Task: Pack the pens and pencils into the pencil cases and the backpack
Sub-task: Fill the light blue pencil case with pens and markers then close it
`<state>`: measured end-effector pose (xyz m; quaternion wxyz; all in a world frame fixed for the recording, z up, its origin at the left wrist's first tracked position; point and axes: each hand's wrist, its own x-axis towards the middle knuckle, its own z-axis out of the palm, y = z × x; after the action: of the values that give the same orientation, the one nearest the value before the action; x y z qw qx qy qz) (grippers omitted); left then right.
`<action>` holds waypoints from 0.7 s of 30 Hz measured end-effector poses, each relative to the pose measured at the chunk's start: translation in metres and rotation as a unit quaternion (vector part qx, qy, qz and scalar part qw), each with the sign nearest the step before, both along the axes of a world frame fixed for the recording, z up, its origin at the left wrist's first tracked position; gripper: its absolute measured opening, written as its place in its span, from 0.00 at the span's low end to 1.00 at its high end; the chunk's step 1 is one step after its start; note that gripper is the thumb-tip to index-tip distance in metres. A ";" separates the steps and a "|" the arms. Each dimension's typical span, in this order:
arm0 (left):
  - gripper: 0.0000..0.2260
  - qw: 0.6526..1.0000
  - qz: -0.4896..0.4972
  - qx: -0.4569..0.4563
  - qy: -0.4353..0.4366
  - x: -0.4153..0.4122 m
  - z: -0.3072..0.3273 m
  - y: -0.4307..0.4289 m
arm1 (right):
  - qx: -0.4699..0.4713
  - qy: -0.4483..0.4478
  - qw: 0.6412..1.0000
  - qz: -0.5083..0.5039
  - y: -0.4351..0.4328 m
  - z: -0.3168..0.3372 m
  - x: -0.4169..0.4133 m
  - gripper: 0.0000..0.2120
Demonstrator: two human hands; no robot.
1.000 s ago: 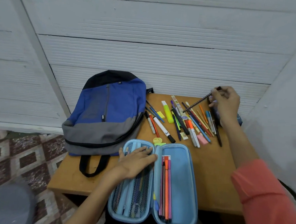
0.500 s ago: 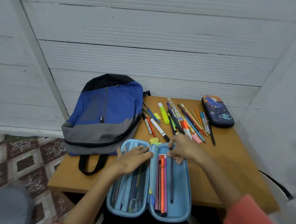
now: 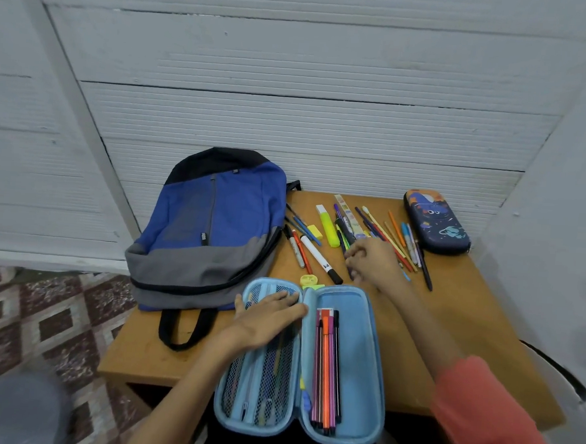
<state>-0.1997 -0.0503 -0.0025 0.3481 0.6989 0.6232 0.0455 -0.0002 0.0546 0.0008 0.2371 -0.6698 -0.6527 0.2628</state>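
Table (image 3: pixel 467 318): it carries everything; the open case lies at its near edge.
Backpack (image 3: pixel 212 230): left of the open case and just beyond it, lying flat. Its zips look closed, so by my reading nothing has gone into it yet.
Open case (image 3: pixel 363 346): light blue, spread flat in two halves, with plenty of bare lining in the right half.
Dark case (image 3: pixel 435 222): well beyond the open case to the right, closed and seemingly untouched.
Loose pile (image 3: pixel 380 234): pens, pencils, a highlighter and a white marker (image 3: pixel 318 256) are scattered just beyond the open case. This is the bulk of the work left.
Left hand (image 3: pixel 268 318): flat, fingers straight, pressing on the open case's mesh half and gripping nothing.
Right hand (image 3: pixel 373 261): just beyond the open case at the pile's near edge, fingers curled and blurred. I cannot tell whether it has hold of a pen.
Packed pens (image 3: pixel 325 368): a small row of felt-tips lying lengthwise in the open case's right half.
Progress: early, with a few pens stowed and most still out.
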 end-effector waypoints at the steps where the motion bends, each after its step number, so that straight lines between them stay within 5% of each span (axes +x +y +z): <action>1: 0.25 1.000 -0.002 0.000 0.002 0.000 0.000 0.000 | 0.028 -0.021 0.999 -0.014 0.011 -0.002 0.000 0.10; 8: 0.24 1.000 -0.018 0.003 0.011 0.000 0.001 0.001 | 0.075 -0.219 0.973 -0.007 0.049 -0.026 -0.015 0.12; 21: 0.23 0.999 -0.033 -0.004 0.017 -0.002 0.003 0.001 | 0.041 -0.274 0.959 -0.066 0.058 -0.033 -0.019 0.08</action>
<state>-0.2017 -0.0495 0.0004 0.3417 0.7179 0.6062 0.0193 -0.0195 0.1131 -0.0320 0.0935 -0.7475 -0.6572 0.0261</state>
